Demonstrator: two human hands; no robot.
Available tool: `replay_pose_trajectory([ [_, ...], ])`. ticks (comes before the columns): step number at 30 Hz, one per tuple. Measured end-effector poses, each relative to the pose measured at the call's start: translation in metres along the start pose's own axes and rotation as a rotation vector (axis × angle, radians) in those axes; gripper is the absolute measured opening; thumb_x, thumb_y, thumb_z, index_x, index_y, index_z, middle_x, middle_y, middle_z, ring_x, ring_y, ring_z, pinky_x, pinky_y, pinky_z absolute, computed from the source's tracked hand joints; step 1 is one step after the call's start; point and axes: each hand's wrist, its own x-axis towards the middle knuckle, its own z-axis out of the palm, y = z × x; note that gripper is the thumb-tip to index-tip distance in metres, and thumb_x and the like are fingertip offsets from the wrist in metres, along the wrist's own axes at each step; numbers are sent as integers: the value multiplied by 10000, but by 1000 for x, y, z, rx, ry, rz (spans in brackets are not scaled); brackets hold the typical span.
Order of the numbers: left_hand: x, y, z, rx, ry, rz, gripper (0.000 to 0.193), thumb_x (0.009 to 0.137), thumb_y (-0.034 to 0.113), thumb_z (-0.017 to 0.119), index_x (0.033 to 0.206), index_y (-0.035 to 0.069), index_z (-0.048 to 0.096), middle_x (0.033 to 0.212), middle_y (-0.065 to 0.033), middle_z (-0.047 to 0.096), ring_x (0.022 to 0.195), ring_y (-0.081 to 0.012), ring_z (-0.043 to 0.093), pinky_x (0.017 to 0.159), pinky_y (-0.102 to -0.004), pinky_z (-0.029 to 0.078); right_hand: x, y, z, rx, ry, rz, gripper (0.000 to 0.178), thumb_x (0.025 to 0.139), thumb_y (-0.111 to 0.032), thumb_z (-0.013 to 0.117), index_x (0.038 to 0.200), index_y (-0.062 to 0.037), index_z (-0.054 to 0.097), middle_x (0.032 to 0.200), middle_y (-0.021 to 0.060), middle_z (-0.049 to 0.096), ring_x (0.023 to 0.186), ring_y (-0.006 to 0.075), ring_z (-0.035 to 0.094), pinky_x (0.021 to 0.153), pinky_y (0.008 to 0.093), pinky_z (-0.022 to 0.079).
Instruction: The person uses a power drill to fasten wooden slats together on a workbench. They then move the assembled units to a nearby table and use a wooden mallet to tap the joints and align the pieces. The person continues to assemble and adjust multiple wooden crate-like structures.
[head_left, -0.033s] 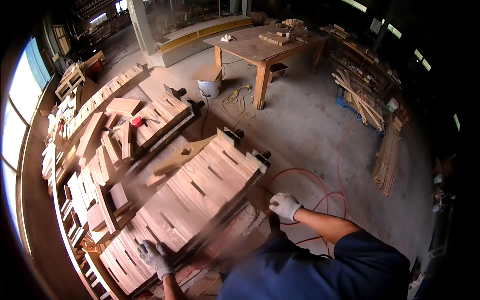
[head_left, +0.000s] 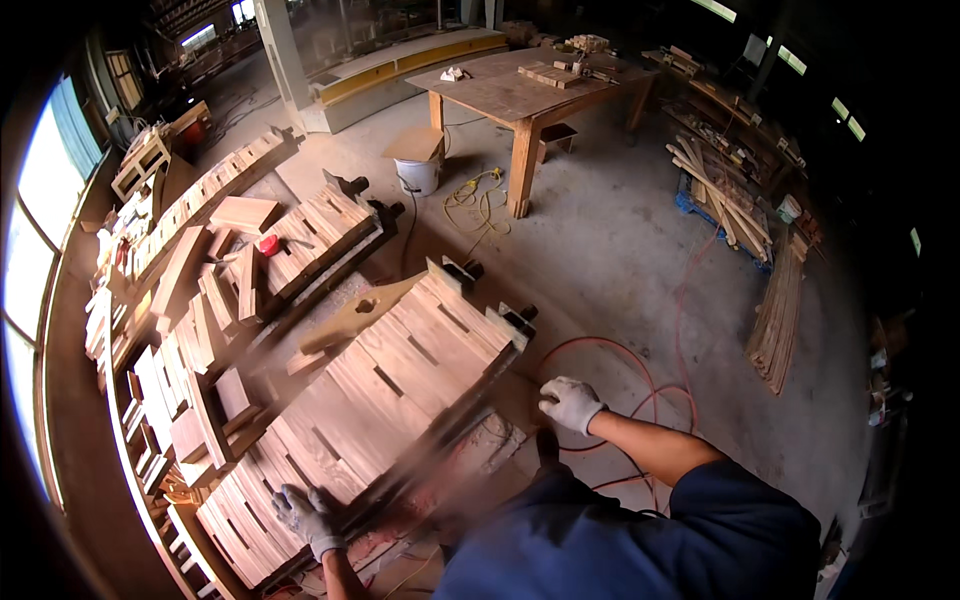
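Note:
My left hand [head_left: 304, 518], in a whitish work glove, rests with its fingers spread on a long row of pale wooden pieces [head_left: 335, 415]. The pieces lie side by side, with dark slots cut in their upper faces. Metal clamp ends [head_left: 515, 322] stick out at the row's far right end. Off to the right of the row, my gloved right hand [head_left: 571, 404] is held above the floor. Its fingers are curled in, and nothing shows in them.
Behind the row lie a board with a hole [head_left: 360, 318], loose blocks [head_left: 195, 335], a red round object [head_left: 269, 245] and a second clamped row [head_left: 320, 222]. A red hose [head_left: 640, 358] loops across the floor. Farther off stand a lidded white bucket [head_left: 418, 177] and a wooden table [head_left: 490, 90].

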Motion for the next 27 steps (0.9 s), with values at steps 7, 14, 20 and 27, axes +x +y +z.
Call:
replay_pose_trajectory([
  [7, -64, 83, 12, 11, 175, -34, 360, 939, 326, 767, 1122, 30, 675, 1325, -255, 600, 1214, -436, 592, 1063, -514, 474, 146, 38, -56, 96, 4, -68, 559, 988, -391, 679, 1409, -32, 602, 1387, 236, 651, 1259, 415, 632, 1076, 474, 511],
  [14, -56, 231, -7, -38, -351, -123, 620, 961, 518, 682, 1414, 100, 611, 1602, -263, 433, 1532, -436, 330, 1257, -523, 261, 238, 108, -3, 142, -93, -95, 446, 1055, -304, 632, 1380, 1, 641, 1375, 227, 684, 1304, 358, 641, 1105, 433, 495],
  [20, -67, 253, 9, -31, -214, -173, 860, 957, 573, 656, 1597, 46, 426, 1672, -274, 345, 1575, -456, 257, 1290, -579, 170, 280, 163, 42, 589, -258, -78, 377, 1096, -293, 596, 1313, 4, 677, 1233, 142, 745, 1180, 254, 669, 1047, 382, 506],
  [27, -33, 271, 37, -74, -157, -206, 915, 950, 585, 645, 1632, 40, 374, 1690, -293, 300, 1590, -490, 189, 1299, -594, 119, 328, 189, 72, 911, -524, 162, 307, 1109, -321, 599, 1185, -60, 742, 1007, 54, 759, 888, 184, 687, 818, 361, 560],
])
